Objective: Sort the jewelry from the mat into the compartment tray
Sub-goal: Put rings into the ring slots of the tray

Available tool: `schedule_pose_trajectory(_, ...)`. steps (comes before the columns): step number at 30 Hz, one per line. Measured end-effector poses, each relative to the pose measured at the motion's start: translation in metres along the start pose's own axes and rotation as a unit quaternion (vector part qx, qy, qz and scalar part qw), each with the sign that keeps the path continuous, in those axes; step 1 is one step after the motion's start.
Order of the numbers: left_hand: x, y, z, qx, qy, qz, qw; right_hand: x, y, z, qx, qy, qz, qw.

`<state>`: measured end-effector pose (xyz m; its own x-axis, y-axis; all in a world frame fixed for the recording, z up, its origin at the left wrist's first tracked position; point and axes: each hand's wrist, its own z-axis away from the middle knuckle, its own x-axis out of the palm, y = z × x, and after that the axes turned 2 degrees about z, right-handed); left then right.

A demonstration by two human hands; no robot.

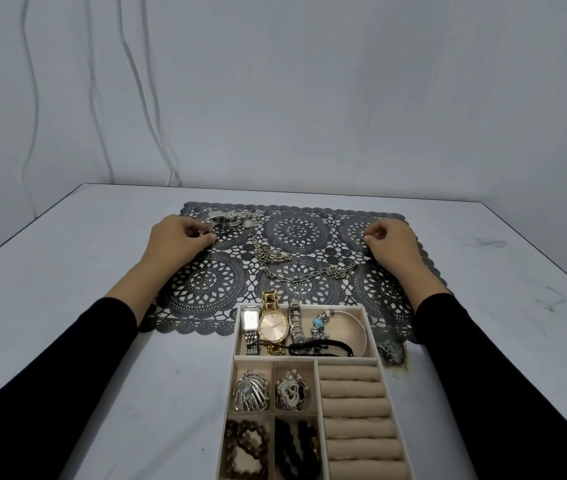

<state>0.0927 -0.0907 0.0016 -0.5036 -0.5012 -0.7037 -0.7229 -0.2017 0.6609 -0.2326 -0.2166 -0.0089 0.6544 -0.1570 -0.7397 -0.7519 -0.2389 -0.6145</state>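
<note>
A dark lace mat [296,233] lies on the table. On it rest a long silver chain [296,271] and a pile of silver pieces [235,218] at the far left. My left hand [178,239] sits on the mat's left side, its fingertips pinching a small ring [206,233]. At the mat's right side, my right hand [391,245] pinches a small dark item [364,236] between its fingertips. The beige compartment tray [315,360] stands in front, holding watches, bracelets, brooches and bead bracelets; its ring rolls [356,410] are on the right.
The grey table [67,306] ends at a far edge against a pale wall [309,98] with hanging cables [129,81]. A small dark patterned object [393,353] lies just right of the tray.
</note>
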Motion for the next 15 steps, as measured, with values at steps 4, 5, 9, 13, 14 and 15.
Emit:
schedule_pose_trajectory(4,-0.0005,-0.0006,-0.0031,-0.028,-0.010,0.016,0.999,0.0002,0.0019,0.0023,-0.020,0.005,-0.018,1.000)
schedule_pose_trajectory(5,-0.0008,-0.0006,-0.0036,-0.034,-0.012,0.021,0.999,0.0005,0.0023,0.0029,-0.023,0.008,-0.022,0.999)
schedule_pose_trajectory(9,-0.0016,-0.0013,-0.0053,-0.046,-0.020,0.035,0.998,0.0009,0.0038,0.0045,-0.026,0.011,-0.055,0.998)
schedule_pose_trajectory(13,-0.0022,-0.0009,-0.0070,-0.053,-0.032,0.047,0.997,-0.0005,0.0052,0.0071,-0.028,0.009,-0.099,0.995)
schedule_pose_trajectory(14,-0.0025,-0.0004,-0.0074,-0.054,-0.036,0.048,0.997,-0.0010,0.0057,0.0076,-0.030,0.010,-0.103,0.994)
schedule_pose_trajectory(15,-0.0029,0.0002,-0.0082,-0.054,-0.041,0.047,0.997,-0.0013,0.0061,0.0082,-0.033,0.012,-0.106,0.994)
